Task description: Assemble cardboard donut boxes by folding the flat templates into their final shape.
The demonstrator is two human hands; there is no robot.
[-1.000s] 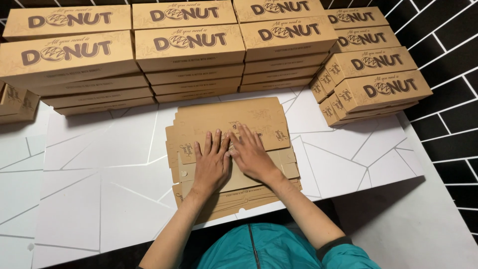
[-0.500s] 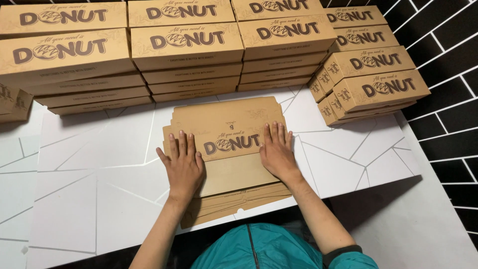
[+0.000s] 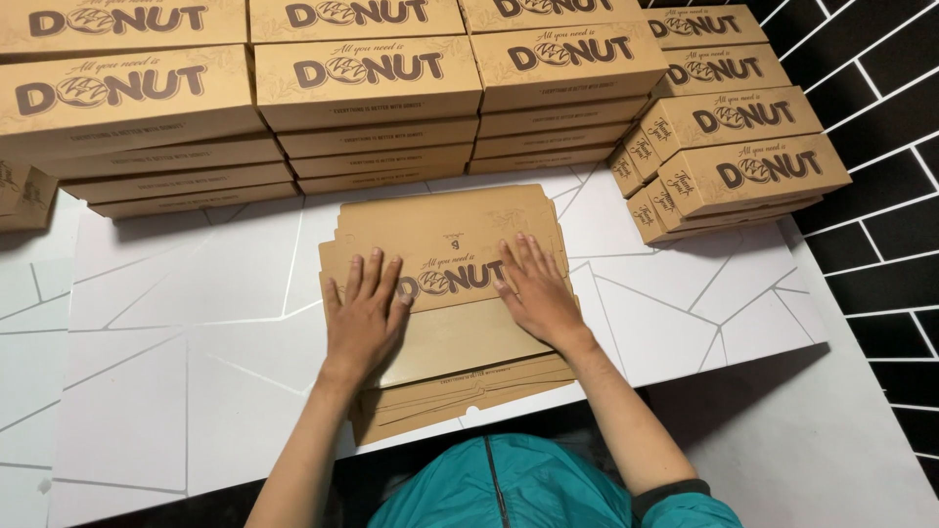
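Both hands, left (image 3: 364, 315) & right (image 3: 536, 290), flat, fingers spread, atop flat cardboard box blank (image 3: 445, 256).

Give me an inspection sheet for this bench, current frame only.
Surface: white table with thin line pattern.
Job's things: pile of flat box blanks at the near edge, overhanging it slightly.
Clutter: stacks of folded boxes along the back; a smaller stack at right, angled.
Grippers: left hand and right hand flat on the top blank, fingers spread.
Cables: nothing seen.
Surroundings: black tiled wall at right; teal jacket below.
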